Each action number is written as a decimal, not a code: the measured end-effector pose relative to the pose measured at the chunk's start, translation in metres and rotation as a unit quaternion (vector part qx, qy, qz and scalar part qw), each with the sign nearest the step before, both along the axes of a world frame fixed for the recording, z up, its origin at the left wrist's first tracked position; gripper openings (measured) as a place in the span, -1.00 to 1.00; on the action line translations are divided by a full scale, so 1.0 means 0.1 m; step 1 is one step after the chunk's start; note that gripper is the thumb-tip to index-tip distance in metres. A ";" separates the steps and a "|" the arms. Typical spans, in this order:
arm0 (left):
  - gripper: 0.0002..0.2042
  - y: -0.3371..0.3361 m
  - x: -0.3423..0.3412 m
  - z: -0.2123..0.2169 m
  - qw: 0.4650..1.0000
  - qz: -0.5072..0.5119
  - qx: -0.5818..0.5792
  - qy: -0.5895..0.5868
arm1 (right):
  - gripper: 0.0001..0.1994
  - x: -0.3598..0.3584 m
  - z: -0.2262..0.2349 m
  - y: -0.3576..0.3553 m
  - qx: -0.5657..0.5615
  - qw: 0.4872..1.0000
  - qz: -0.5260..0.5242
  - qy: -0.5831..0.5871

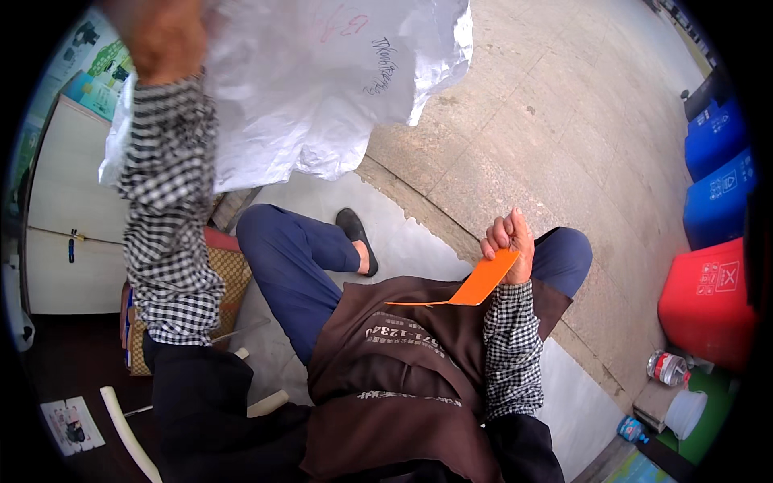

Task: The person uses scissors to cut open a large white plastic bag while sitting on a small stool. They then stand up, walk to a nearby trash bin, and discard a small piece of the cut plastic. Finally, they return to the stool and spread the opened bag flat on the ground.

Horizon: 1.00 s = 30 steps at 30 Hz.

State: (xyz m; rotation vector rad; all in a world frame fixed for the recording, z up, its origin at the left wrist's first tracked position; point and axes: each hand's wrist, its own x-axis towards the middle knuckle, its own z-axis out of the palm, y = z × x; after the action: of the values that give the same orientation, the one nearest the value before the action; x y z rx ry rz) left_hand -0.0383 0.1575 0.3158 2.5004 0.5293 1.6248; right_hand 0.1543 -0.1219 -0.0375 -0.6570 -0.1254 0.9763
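Note:
My right hand (515,244) is closed on a flat orange folded piece (488,275), thin like card or soft sheet, held over my lap. One part of it slants up to my fingers; the other, seen edge-on, stretches left over my brown apron (394,386). Raised at the upper left is my left hand (165,40), blurred, its fingers not clearly visible. Beside it a crumpled white plastic sheet or sack (322,105) with handwriting spreads in front of my knees. Whether the left hand grips the sheet cannot be made out.
A white cabinet (72,258) stands at the left, near a brown patterned bag (235,278) and a pale curved tube (127,435). Along the right are blue bins (719,189), a red bin (704,302), a plastic bottle (668,368) and a white round container (686,414).

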 end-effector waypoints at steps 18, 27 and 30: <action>-0.86 -1.23 0.37 -4.93 0.880 -0.080 -0.354 0.305 | -0.62 0.09 -0.09 -0.11 0.021 1.000 0.009 0.009; -0.76 -1.20 0.15 -4.94 0.804 -0.136 -0.522 0.253 | -0.62 0.10 -0.13 -0.13 0.012 1.000 0.008 0.012; -0.73 -1.10 0.12 -4.96 0.815 -0.056 -0.556 0.151 | -0.62 0.11 -0.15 -0.14 -0.001 1.000 0.002 0.007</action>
State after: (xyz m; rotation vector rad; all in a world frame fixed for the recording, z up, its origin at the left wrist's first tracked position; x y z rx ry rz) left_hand -0.0267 0.0477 -0.1805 1.7615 0.9711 0.5115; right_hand 0.1654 -0.1360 -0.0521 -0.6525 -0.1130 0.9855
